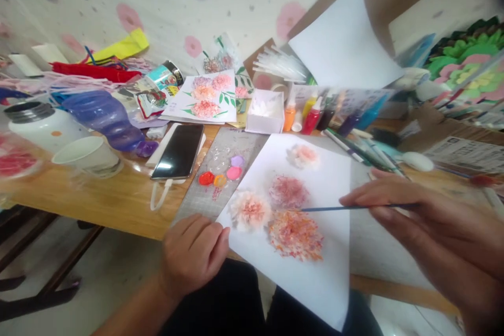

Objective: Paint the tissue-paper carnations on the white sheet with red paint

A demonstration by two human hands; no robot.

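My right hand (417, 220) pinches a thin blue paintbrush (331, 209). The brush points left, and its tip meets the upper edge of an orange and red fluffy flower (296, 235). That flower lies on a white sheet of paper (315, 289), along with a darker pink flower (289, 191), a pale flower with a red centre (251, 211) and a pale pink flower (304, 156). Curled with its fingers closed, my left hand (195, 252) rests at the table's front edge, by the sheet's left side. Nothing shows in it.
Several paint dabs (233, 172) sit on the grey cutting mat (197, 191). A phone (178, 152) with a white cable lies left of it. Paint bottles (311, 117), a white box (265, 110) and a flower picture (205, 95) stand behind. A paper cup (87, 156) is at left.
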